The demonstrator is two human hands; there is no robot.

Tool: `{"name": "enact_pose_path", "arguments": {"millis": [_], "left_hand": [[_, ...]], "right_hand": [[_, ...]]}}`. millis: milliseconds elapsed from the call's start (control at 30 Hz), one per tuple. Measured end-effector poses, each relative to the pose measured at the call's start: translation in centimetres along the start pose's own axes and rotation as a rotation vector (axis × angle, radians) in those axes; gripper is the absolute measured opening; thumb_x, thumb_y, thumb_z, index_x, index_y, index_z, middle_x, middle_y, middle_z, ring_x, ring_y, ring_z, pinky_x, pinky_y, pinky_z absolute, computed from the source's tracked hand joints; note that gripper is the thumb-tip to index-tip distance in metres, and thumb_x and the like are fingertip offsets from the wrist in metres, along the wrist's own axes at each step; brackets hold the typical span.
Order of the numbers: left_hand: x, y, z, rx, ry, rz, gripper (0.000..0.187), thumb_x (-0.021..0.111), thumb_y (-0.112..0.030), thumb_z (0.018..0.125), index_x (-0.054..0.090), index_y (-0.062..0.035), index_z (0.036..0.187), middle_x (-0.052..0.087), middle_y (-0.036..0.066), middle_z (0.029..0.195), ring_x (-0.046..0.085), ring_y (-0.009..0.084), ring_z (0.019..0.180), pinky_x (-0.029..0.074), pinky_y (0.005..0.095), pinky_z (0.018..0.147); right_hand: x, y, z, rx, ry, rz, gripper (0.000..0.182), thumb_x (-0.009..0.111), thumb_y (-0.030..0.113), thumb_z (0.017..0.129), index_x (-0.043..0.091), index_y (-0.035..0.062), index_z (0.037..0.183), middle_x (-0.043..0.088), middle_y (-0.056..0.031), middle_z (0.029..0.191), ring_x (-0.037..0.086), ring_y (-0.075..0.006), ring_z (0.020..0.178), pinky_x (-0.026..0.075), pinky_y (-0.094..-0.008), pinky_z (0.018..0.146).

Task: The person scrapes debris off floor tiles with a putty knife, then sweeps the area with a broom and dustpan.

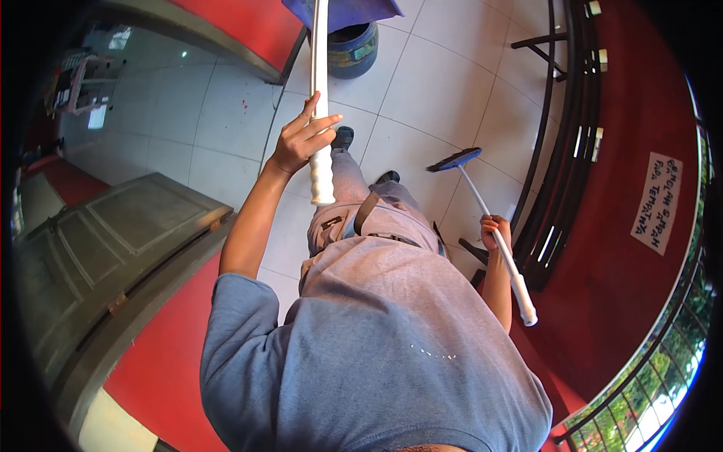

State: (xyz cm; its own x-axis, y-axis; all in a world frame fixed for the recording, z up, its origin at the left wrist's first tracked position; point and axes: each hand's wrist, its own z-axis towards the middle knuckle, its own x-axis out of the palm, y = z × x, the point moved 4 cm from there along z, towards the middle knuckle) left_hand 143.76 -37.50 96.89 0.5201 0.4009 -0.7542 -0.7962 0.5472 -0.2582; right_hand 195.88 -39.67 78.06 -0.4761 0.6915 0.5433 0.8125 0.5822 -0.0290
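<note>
My left hand [305, 139] grips the white handle of a long-handled dustpan [345, 10], with some fingers stretched along it. The dustpan's purple-blue pan is raised at the top of the head view and partly cut off by the edge. Just beneath it in view stands a dark blue round bin [352, 53], its opening partly hidden by the pan. On the other side, my right hand [495, 230] is wrapped round the pale handle of a broom [456, 160]. The broom's blue head with dark bristles angles out over the tiled floor.
A dark slatted bench [568, 166] runs along the red wall [602, 324] on the right, where a paper sign [657, 202] hangs. A greenish wooden door [113, 256] stands at the left beside a doorway. White tiles [444, 75] cover the floor.
</note>
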Motion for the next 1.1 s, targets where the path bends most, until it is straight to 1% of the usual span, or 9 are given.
{"name": "enact_pose_path", "arguments": {"millis": [167, 267, 433, 600, 667, 700, 800, 933, 1100], "left_hand": [[-7.2, -4.4, -0.5, -0.116, -0.218, 0.063, 0.021, 0.075, 0.007, 0.068, 0.060, -0.0050, 0.078, 0.071, 0.006, 0.096, 0.062, 0.0411, 0.105, 0.056, 0.0434, 0.091], [-11.8, -5.3, -2.5, -0.246, -0.332, 0.106, 0.021, 0.071, 0.011, 0.073, 0.057, -0.0028, 0.082, 0.069, 0.013, 0.095, 0.063, 0.0387, 0.104, 0.056, 0.0442, 0.090], [-19.5, -4.6, -11.0, -0.695, -0.585, 0.263, 0.022, 0.062, 0.011, 0.082, 0.048, -0.0030, 0.090, 0.065, 0.023, 0.095, 0.064, 0.0348, 0.102, 0.054, 0.0416, 0.089], [-23.5, -1.1, -25.6, -1.108, -0.982, 0.263, 0.018, 0.063, 0.006, 0.083, 0.049, -0.0040, 0.090, 0.066, 0.017, 0.099, 0.064, 0.0246, 0.096, 0.052, 0.0352, 0.085], [-24.9, 0.7, -30.2, -1.106, -1.059, 0.304, 0.017, 0.063, 0.007, 0.082, 0.052, -0.0041, 0.090, 0.066, 0.016, 0.099, 0.064, 0.0230, 0.093, 0.051, 0.0338, 0.083], [-25.6, 2.0, -32.5, -1.109, -1.093, 0.308, 0.017, 0.063, 0.007, 0.081, 0.053, -0.0038, 0.089, 0.066, 0.015, 0.098, 0.064, 0.0229, 0.092, 0.051, 0.0336, 0.083], [-28.2, 5.3, -36.3, -1.167, -1.099, 0.354, 0.016, 0.064, 0.007, 0.079, 0.056, -0.0029, 0.087, 0.066, 0.014, 0.096, 0.064, 0.0222, 0.092, 0.051, 0.0331, 0.082], [-33.3, 11.5, -40.3, -1.175, -1.235, 0.268, 0.014, 0.066, 0.005, 0.078, 0.057, -0.0031, 0.084, 0.068, 0.012, 0.092, 0.065, 0.0199, 0.088, 0.052, 0.0328, 0.079], [-40.6, 21.6, -42.2, -1.140, -1.293, 0.288, 0.014, 0.067, 0.006, 0.077, 0.059, -0.0038, 0.083, 0.070, 0.009, 0.090, 0.067, 0.0167, 0.085, 0.053, 0.0296, 0.076]], "right_hand": [[-2.4, -0.5, 1.3, 0.030, -0.041, -0.093, 0.008, 0.043, 0.001, 0.092, 0.039, -0.0006, 0.085, 0.043, -0.0045, 0.073, 0.040, -0.0063, 0.048, 0.038, -0.0177, 0.039], [-3.1, -0.4, 2.4, 0.043, -0.017, -0.075, 0.012, 0.044, 0.005, 0.094, 0.039, 0.0001, 0.085, 0.043, -0.0035, 0.072, 0.040, -0.0063, 0.048, 0.038, -0.0177, 0.039], [-1.4, -3.7, 3.7, 0.108, -0.117, -0.145, 0.019, 0.050, 0.013, 0.095, 0.040, 0.0018, 0.083, 0.045, -0.0030, 0.069, 0.042, -0.0056, 0.047, 0.039, -0.0164, 0.039], [4.3, -10.1, 6.7, 0.230, -0.245, -0.441, 0.019, 0.047, 0.015, 0.096, 0.041, -0.0003, 0.088, 0.047, -0.0057, 0.071, 0.044, -0.0059, 0.047, 0.038, -0.0164, 0.038], [8.5, -13.6, 8.5, 0.239, -0.260, -0.565, 0.016, 0.045, 0.011, 0.095, 0.041, -0.0040, 0.091, 0.048, -0.0102, 0.076, 0.045, -0.0084, 0.048, 0.039, -0.0174, 0.037], [11.7, -16.9, 8.5, 0.209, -0.269, -0.419, 0.014, 0.046, 0.005, 0.091, 0.042, -0.0057, 0.099, 0.047, -0.0130, 0.077, 0.046, -0.0111, 0.049, 0.040, -0.0180, 0.038], [18.0, -23.5, 12.6, 0.269, -0.251, -0.718, 0.019, 0.045, 0.001, 0.088, 0.044, -0.0030, 0.107, 0.046, -0.0135, 0.075, 0.045, -0.0121, 0.048, 0.041, -0.0180, 0.038], [23.5, -34.5, 18.2, 0.409, -0.244, -0.863, 0.031, 0.040, -0.004, 0.085, 0.047, 0.0021, 0.114, 0.041, -0.0033, 0.065, 0.041, -0.0103, 0.045, 0.040, -0.0191, 0.036], [30.3, -47.3, 21.6, 0.553, -0.174, -0.896, 0.026, 0.037, 0.003, 0.091, 0.042, 0.0004, 0.117, 0.043, -0.0047, 0.068, 0.043, -0.0114, 0.049, 0.041, -0.0203, 0.041]]}}
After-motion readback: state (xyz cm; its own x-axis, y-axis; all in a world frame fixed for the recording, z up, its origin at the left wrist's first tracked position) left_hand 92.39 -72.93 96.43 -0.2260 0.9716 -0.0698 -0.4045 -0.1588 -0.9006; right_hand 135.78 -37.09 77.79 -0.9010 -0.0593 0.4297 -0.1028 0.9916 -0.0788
